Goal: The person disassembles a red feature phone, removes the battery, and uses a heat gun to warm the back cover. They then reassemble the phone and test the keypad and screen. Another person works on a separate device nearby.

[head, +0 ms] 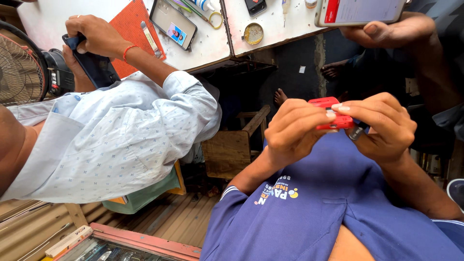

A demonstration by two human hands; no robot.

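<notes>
Head view: looks down at the person's two bare hands, raised close together over a blue shirt (333, 203).
Left hand (292, 130): fingers curled, thumb and fingertips pinching the left end of a small red device (333, 113).
Right hand (382, 123): fingers bent over the right end of the same device, fingertips pressed on its top edge; a small dark piece (356, 131) shows just under this hand, and what it is cannot be told.
Red device: held between both hands, touching both, in front of the chest.
Stool: a wooden stool (232, 147) stands on the floor, left of the left hand, well apart.
Co-worker: a person in a pale patterned shirt (121, 140) sits far left of the hands, gripping a dark phone (94, 65) with both hands.
Table: a white table (203, 41) lies beyond the hands, bearing an orange mat (133, 26), a phone with a lit screen (173, 23) and a round tin (253, 33).
Another hand (382, 31): above the right hand, it holds a large phone (360, 10).
Fan: a fan (21, 65) stands at the far left edge.
</notes>
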